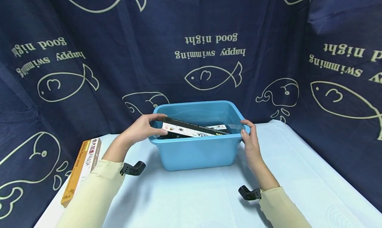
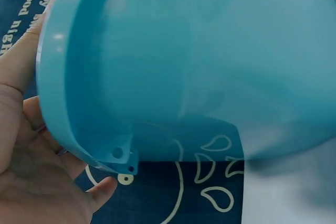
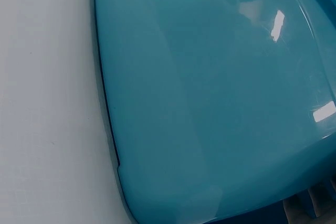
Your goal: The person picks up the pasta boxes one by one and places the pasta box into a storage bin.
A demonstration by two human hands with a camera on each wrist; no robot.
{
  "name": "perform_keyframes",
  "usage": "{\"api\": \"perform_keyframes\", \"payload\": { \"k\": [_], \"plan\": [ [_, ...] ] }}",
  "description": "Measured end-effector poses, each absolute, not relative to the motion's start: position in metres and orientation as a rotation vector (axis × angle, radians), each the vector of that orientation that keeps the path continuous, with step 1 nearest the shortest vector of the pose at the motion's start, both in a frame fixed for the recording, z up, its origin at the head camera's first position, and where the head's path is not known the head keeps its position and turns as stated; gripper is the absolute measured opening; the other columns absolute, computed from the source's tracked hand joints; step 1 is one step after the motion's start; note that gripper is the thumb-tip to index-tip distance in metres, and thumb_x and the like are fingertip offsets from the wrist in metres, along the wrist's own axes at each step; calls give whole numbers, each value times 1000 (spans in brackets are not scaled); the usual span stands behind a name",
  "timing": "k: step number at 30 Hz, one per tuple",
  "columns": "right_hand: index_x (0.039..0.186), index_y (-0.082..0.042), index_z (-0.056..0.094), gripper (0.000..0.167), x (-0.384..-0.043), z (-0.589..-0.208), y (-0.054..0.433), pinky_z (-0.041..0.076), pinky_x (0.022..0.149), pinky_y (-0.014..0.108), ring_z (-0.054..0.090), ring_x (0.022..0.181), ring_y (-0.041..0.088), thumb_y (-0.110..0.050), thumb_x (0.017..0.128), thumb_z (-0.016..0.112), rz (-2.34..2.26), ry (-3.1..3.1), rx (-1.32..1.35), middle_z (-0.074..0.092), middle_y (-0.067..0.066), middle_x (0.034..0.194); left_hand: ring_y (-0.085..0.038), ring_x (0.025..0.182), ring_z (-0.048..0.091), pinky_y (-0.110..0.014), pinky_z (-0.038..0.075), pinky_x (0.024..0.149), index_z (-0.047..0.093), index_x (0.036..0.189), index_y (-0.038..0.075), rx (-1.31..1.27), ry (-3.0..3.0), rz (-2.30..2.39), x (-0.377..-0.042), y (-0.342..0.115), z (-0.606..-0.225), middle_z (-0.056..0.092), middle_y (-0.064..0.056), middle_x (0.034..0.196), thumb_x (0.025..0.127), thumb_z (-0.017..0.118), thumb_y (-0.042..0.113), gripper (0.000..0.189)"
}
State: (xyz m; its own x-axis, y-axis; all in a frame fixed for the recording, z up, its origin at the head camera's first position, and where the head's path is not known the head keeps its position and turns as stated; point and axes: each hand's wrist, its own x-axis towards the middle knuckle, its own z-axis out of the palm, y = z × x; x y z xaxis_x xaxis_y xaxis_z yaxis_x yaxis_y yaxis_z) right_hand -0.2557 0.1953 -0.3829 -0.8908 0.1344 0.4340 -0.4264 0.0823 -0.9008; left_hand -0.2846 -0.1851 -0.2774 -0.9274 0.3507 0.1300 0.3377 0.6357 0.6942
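A light blue plastic bin (image 1: 197,153) stands upright on the table, its wall filling most of both wrist views. My left hand (image 1: 143,128) reaches over the bin's left rim and pinches the end of a black and white pasta box (image 1: 188,131), thumb on the near side. That box lies slanted inside the bin, its lower part hidden by the front wall. Another dark box (image 1: 220,127) shows partly behind it. At the right rim, my right hand (image 1: 251,142) grips the bin's edge. The left wrist view shows the left hand (image 2: 42,166) beside the rim; the pasta box is hidden there.
An orange and white pasta box (image 1: 80,168) lies at the table's left edge, partly covered by my left sleeve. A white cloth (image 1: 191,198) covers the table. Dark blue fabric with fish drawings (image 1: 143,55) hangs close behind the bin and along both sides.
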Motion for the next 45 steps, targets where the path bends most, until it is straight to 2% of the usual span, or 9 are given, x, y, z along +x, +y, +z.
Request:
{"api": "perform_keyframes", "payload": {
  "k": [11,19,32,39,45],
  "plan": [
    [146,-9,31,46,-255,-382,195,16,119,68,21,151,33,-25,103,37,1854,-1964,302,24,9,163,-30,133,49,-49,46,106,48,147,10,657,2867,1047,-285,-187,-285,55,-13,144,83,81,30,74],
    [146,-8,31,46,-256,-383,194,19,118,65,24,149,31,-23,103,36,1877,-1945,301,25,9,162,-27,142,43,-52,36,116,53,143,10,755,2804,1059,-282,-185,-287,65,-6,134,86,78,27,64],
    [146,-9,31,45,-255,-383,195,19,118,65,22,150,31,-24,104,36,1865,-1956,300,24,8,163,-27,148,34,-56,28,121,50,146,14,745,2772,1168,-281,-186,-292,61,-6,140,89,76,29,64],
    [146,-10,31,45,-256,-384,196,19,119,65,23,150,29,-24,104,36,1860,-1961,295,24,7,163,-32,149,32,-59,28,120,48,148,14,673,2805,1188,-280,-185,-297,44,-8,155,92,72,31,63],
    [146,-9,31,45,-257,-384,196,19,118,64,22,150,29,-24,104,36,1861,-1959,300,24,7,162,-34,153,23,-61,24,121,43,151,17,684,2860,1217,-273,-184,-301,33,-8,162,97,65,35,62]
  ]
}}
